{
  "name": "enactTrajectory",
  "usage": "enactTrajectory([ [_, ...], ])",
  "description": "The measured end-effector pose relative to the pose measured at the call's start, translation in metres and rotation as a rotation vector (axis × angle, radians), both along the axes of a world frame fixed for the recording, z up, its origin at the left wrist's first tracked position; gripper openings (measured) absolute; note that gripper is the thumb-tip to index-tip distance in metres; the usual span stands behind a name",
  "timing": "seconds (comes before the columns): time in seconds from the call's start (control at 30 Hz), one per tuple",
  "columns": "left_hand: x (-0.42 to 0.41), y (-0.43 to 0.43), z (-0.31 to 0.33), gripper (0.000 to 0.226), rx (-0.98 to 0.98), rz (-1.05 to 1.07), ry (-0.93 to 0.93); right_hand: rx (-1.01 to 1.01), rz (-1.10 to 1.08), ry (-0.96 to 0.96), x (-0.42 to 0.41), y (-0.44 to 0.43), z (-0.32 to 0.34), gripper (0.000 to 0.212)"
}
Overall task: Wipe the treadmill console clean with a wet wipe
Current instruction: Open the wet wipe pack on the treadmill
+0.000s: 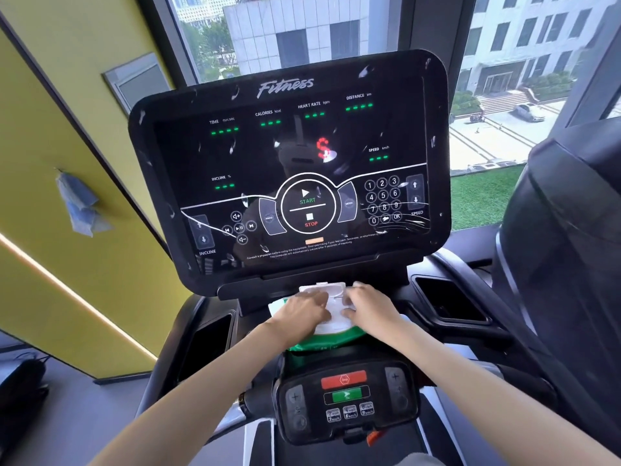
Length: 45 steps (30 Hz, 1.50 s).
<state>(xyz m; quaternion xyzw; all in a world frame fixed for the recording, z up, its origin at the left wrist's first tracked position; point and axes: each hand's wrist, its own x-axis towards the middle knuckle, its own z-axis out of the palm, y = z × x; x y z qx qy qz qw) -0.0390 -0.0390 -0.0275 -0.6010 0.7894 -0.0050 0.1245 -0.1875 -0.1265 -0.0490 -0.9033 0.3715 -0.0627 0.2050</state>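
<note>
The black treadmill console point(289, 156) stands tilted ahead, its dark screen speckled with white smears and streaks. On the ledge below it lies a green and white wet wipe pack point(322, 343) with its white flip lid point(324, 290) open. My left hand point(302, 312) lies on the left half of the pack, fingers reaching the white opening. My right hand point(368, 307) holds the right half, fingers by the lid and thumb at the opening. White wipe material point(334, 322) shows between the two hands. I cannot tell whether a wipe is being pinched.
A small control panel point(346, 403) with red and green buttons sits below the pack. Recessed holders point(450, 301) flank the ledge on both sides. A yellow wall point(77, 129) with a hanging blue cloth point(80, 203) is on the left, and a window behind.
</note>
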Motion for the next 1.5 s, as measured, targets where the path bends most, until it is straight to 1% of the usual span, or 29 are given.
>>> enactTrajectory([
  [0.07,0.003,0.005,-0.001,0.023,-0.073,-0.013,-0.050,0.003,-0.045,-0.019,0.002,-0.002,0.000,0.025],
  [0.13,0.001,0.010,-0.004,0.024,-0.065,0.018,-0.068,-0.015,-0.049,-0.019,0.006,-0.002,0.001,0.028],
  [0.17,0.001,0.013,-0.006,0.029,-0.063,0.051,-0.098,-0.027,-0.041,-0.014,0.008,0.000,0.002,0.030],
  [0.27,0.002,0.021,-0.004,0.038,-0.167,0.082,-0.123,-0.060,-0.039,-0.007,0.013,0.003,0.004,0.033],
  [0.37,0.003,0.018,-0.008,0.044,-0.139,0.101,-0.078,-0.113,-0.039,0.045,0.014,0.005,0.006,0.038],
  [0.47,-0.001,0.014,-0.011,0.047,-0.118,0.127,-0.062,-0.129,-0.030,0.049,0.015,0.006,0.008,0.034],
  [0.53,-0.005,0.009,-0.012,0.046,-0.096,0.151,-0.063,-0.128,-0.015,0.026,0.014,0.007,0.008,0.031],
  [0.63,-0.008,-0.001,-0.010,0.036,-0.037,0.199,-0.074,-0.115,0.002,0.007,0.011,0.008,0.007,0.030],
  [0.7,-0.009,-0.006,-0.008,0.031,-0.035,0.219,-0.089,-0.101,0.003,0.009,0.010,0.008,0.006,0.031],
  [0.87,-0.009,-0.017,-0.003,0.026,-0.024,0.245,-0.092,-0.067,-0.004,0.016,0.007,0.006,0.005,0.035],
  [0.93,-0.008,-0.017,-0.002,0.019,-0.040,0.253,-0.021,-0.056,-0.015,0.020,0.006,0.005,0.005,0.035],
  [1.03,0.002,-0.010,-0.006,0.015,-0.087,0.298,0.281,-0.040,-0.010,0.012,0.003,0.004,0.005,0.037],
  [1.1,0.009,-0.004,-0.009,0.016,-0.098,0.303,0.389,-0.030,-0.004,0.003,0.002,0.004,0.006,0.038],
  [1.13,0.012,-0.002,-0.010,0.015,-0.083,0.307,0.403,-0.030,-0.003,0.002,0.002,0.004,0.006,0.038],
  [1.23,0.015,0.000,-0.015,0.014,-0.025,0.321,0.371,-0.036,-0.002,-0.002,0.004,0.004,0.008,0.036],
  [1.37,0.010,-0.003,-0.014,0.012,-0.039,0.383,0.394,-0.018,0.010,-0.027,0.008,0.007,0.007,0.026],
  [1.4,0.008,-0.004,-0.015,0.020,-0.058,0.422,0.407,-0.017,0.014,-0.028,0.010,0.008,0.007,0.023],
  [1.47,0.006,-0.004,-0.015,0.046,-0.084,0.446,0.434,-0.020,0.004,-0.022,0.013,0.009,0.008,0.019],
  [1.5,0.003,-0.004,-0.014,0.048,-0.082,0.430,0.405,-0.024,-0.003,-0.017,0.014,0.009,0.009,0.018],
])
